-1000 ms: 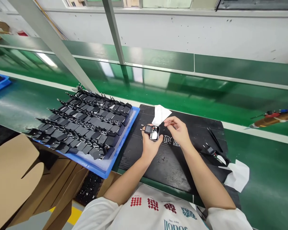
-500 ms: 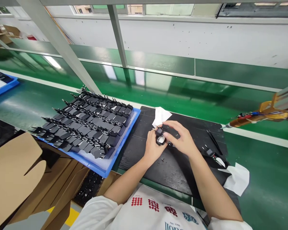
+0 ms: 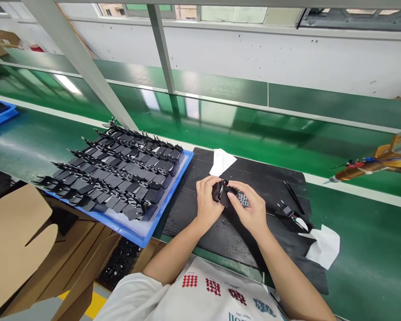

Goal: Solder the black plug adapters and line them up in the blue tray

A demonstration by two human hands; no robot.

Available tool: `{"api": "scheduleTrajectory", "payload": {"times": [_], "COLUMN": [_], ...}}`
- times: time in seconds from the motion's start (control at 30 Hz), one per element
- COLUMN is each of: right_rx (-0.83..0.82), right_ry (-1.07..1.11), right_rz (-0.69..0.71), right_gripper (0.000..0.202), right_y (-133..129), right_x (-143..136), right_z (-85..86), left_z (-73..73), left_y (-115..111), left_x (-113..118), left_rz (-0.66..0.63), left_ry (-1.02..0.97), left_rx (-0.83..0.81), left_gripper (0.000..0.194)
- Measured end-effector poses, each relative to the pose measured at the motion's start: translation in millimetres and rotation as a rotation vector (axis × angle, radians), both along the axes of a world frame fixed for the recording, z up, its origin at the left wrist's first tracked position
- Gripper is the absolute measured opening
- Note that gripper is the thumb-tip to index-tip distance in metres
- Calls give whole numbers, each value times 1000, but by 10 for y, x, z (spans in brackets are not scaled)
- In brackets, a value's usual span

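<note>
My left hand [image 3: 207, 201] is closed around a black plug housing [image 3: 218, 191], whose open side faces right. From the right, my right hand [image 3: 250, 207] pinches a small black part [image 3: 231, 190] against the housing. Both hands are over a black mat [image 3: 217, 240]. Beyond them lies a crumpled white paper [image 3: 222, 161]. Another black plug [image 3: 286, 209] with loose wires and a white piece rests on the mat at the right, near black tweezers [image 3: 294, 197].
A blue tray [image 3: 173, 196] of black plugs in rows stands at the left, with cardboard boxes [image 3: 16, 249] below it. White paper [image 3: 324, 246] lies at the right. A pointed tool [image 3: 357, 170] hangs at the right.
The housing has turned in my left hand so its open side faces right. My right hand has closed in on it, pinching the small black part. The view has shifted slightly.
</note>
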State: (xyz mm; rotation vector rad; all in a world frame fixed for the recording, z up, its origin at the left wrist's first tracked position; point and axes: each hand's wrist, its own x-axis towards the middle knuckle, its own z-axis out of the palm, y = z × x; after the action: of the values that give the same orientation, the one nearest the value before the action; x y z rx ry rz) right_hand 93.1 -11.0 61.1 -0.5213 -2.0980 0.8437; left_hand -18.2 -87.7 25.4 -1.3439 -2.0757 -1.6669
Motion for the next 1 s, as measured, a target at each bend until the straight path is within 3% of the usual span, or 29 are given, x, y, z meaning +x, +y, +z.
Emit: {"api": "scheduleTrajectory", "payload": {"times": [0.17,0.5,0.63,0.77,0.83,1.0], "right_rx": [81,57,-119,-408,-451,-421], "right_ry": [29,62,90,1,-19,23], "right_rz": [-35,-69,-26,164,187,84], "right_gripper": [20,17,22,37,36,34], "right_y": [-69,-67,2,90,111,100], "right_x": [-31,-77,-106,-79,-61,-47], "right_z": [-50,-70,-170,-196,-185,-203], "left_z": [7,32,20,9,2,-17], "left_y": [8,4,8,5,5,19], "left_x": [-1,20,12,10,15,24], "left_rz": [7,-20,-32,-55,-68,-98], "left_ry": [42,21,28,46,65,79], "left_rx": [25,56,71,73,91,83], "left_gripper": [26,27,30,33,34,43]}}
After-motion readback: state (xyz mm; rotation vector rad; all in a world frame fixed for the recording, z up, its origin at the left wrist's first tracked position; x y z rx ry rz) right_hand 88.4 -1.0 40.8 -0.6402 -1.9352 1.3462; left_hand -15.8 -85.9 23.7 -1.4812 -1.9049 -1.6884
